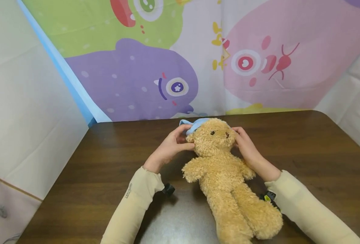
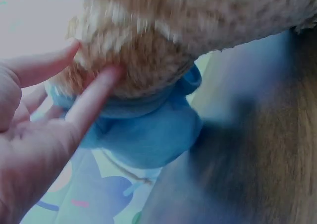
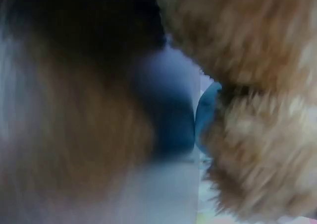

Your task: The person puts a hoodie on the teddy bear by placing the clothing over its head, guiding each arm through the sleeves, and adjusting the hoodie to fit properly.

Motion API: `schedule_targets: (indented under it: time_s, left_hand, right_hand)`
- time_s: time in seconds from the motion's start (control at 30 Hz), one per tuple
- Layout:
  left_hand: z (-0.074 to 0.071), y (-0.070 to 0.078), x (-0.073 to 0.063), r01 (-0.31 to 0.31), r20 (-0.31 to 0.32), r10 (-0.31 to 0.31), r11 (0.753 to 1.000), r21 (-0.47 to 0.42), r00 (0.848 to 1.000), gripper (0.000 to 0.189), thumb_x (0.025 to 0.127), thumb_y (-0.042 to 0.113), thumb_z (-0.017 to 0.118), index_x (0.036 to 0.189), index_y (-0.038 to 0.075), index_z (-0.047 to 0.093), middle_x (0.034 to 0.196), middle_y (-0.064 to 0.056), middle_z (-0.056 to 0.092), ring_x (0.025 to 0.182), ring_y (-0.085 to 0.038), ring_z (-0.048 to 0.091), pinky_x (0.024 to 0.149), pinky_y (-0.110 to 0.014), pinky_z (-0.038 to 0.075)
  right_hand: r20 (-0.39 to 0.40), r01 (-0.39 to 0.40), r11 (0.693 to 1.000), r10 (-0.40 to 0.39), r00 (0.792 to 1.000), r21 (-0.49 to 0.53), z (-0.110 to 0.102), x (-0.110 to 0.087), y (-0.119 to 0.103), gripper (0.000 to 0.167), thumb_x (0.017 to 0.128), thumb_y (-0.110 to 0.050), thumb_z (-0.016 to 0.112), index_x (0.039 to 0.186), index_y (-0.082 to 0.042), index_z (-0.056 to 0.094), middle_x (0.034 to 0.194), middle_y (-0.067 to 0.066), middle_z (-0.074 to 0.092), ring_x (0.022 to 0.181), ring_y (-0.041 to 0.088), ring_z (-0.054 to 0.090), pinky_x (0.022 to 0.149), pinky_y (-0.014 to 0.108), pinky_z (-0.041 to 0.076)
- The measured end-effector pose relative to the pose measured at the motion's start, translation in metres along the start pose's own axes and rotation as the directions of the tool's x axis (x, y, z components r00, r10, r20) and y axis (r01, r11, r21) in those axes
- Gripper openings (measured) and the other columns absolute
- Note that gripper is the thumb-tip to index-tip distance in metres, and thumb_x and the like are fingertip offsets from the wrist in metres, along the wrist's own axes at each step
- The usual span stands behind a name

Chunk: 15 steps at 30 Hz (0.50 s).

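Observation:
A tan, shaggy teddy bear (image 1: 219, 173) lies face up on the brown table, its head turned toward the right. At the crown of its head is a blue cloth hat (image 1: 199, 125), seen more fully as blue fabric (image 2: 148, 130) in the left wrist view. My left hand (image 1: 170, 144) holds the side of the head, thumb on the cheek and fingers at the hat's edge. On the other side my right hand (image 1: 248, 145) touches the head; its fingertips are hidden behind the fur. The right wrist view is blurred and shows mostly bear fur (image 3: 262, 149).
The dark wooden table (image 1: 106, 189) runs back to a cloth backdrop (image 1: 210, 84) printed with cartoon monsters. White cloth (image 1: 24, 84) hangs at the left. A small black device (image 1: 168, 189) sits under the left cuff.

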<state>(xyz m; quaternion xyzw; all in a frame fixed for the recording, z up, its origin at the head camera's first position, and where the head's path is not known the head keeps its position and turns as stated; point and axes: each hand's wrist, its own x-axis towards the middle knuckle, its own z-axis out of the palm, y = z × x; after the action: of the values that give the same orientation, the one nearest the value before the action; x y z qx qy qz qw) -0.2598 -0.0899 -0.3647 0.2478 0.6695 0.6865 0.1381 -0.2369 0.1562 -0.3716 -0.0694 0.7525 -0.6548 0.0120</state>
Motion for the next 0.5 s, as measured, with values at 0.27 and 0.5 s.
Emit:
schedule_targets:
  time_s: [0.27,0.5]
  left_hand:
    - [0.007,-0.003,0.002,-0.032,-0.077,0.028,0.998,-0.053,0.997,0.05,0.074,-0.022,0.055,0.119,-0.006,0.041,0.105,-0.001,0.051,0.08,-0.01,0.059,0.065,-0.028,0.051]
    - [0.01,0.002,0.001,0.039,-0.084,-0.037,0.999,0.019,0.996,0.028,0.077,-0.011,0.057,0.098,0.003,0.048,0.093,-0.001,0.051,0.081,-0.012,0.054,0.07,-0.031,0.05]
  right_hand:
    - [0.006,-0.015,0.988,0.014,1.0,0.153,0.005,0.001,0.001,0.018,0.098,-0.028,0.035,0.107,-0.014,0.04,0.1,-0.002,0.043,0.074,0.003,0.05,0.067,0.022,0.043]
    - [-0.011,-0.008,0.978,0.011,1.0,0.208,0.005,-0.001,0.0,0.019,0.097,-0.028,0.039,0.107,-0.012,0.04,0.096,-0.004,0.046,0.072,0.003,0.05,0.065,0.022,0.043]
